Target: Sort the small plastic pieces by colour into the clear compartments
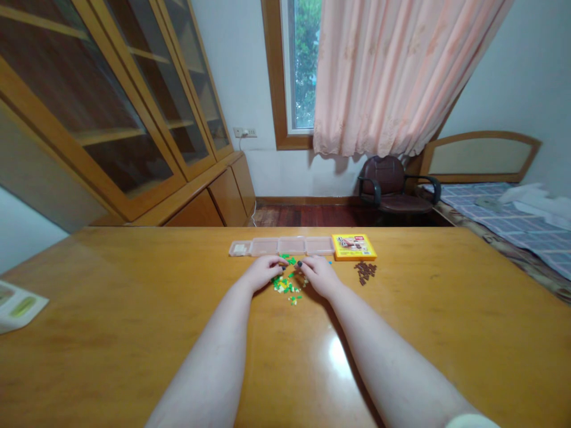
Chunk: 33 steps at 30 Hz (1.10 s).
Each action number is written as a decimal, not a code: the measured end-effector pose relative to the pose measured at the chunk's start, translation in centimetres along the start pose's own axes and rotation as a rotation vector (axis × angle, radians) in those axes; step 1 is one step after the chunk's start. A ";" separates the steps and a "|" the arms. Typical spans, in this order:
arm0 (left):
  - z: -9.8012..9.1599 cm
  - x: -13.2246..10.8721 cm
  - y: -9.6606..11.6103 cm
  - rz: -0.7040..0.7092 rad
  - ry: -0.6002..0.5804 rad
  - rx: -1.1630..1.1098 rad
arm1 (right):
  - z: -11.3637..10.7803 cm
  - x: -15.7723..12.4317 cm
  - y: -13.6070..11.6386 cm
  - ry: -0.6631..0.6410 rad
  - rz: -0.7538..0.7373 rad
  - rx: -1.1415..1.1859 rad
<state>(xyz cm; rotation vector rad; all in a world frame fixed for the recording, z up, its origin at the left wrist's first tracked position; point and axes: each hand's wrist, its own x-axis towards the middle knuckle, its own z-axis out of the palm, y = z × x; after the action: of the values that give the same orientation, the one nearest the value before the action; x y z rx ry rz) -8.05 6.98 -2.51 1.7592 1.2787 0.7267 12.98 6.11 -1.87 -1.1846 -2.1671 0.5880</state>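
Note:
A scatter of tiny green, yellow and white pieces (288, 285) lies on the wooden table (134, 309) between my two hands. My left hand (263, 272) rests at the left edge of the scatter, fingers curled and pinched towards the pieces. My right hand (317, 274) sits at the right edge, fingers likewise curled with the tips at the pieces. What, if anything, either pinch holds is too small to see. Just beyond the hands stands a clear compartment box (282, 245), and a yellow box (354, 246) lies beside it.
A small heap of brown pieces (366, 271) lies right of my right hand. A leaflet (18, 304) sits at the table's left edge. Beyond the table are a glass-fronted cabinet (134, 113), a dark armchair (392, 185), a bed (513, 220) and a curtained window.

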 end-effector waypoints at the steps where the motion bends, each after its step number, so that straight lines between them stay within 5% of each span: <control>1: 0.0 0.0 0.0 -0.001 0.003 0.004 | 0.0 0.0 0.1 0.015 0.009 -0.001; 9: 0.0 0.0 -0.1 0.032 -0.001 0.014 | 0.4 -0.2 0.1 -0.116 -0.025 0.055; 15: -0.9 -0.4 0.3 0.162 0.105 0.218 | 0.3 0.1 0.4 0.035 0.066 -0.065; 20: -0.9 -0.7 1.2 0.166 -0.019 0.284 | 0.4 0.1 0.8 0.117 0.142 -0.048; 33: -0.6 -0.6 1.0 0.055 -0.064 0.379 | 0.3 0.0 0.3 0.041 0.101 -0.019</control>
<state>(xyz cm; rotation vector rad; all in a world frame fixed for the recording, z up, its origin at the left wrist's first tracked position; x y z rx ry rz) -8.23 6.42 -1.35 2.1091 1.3962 0.4736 12.91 6.24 -2.27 -1.3108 -2.0929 0.5823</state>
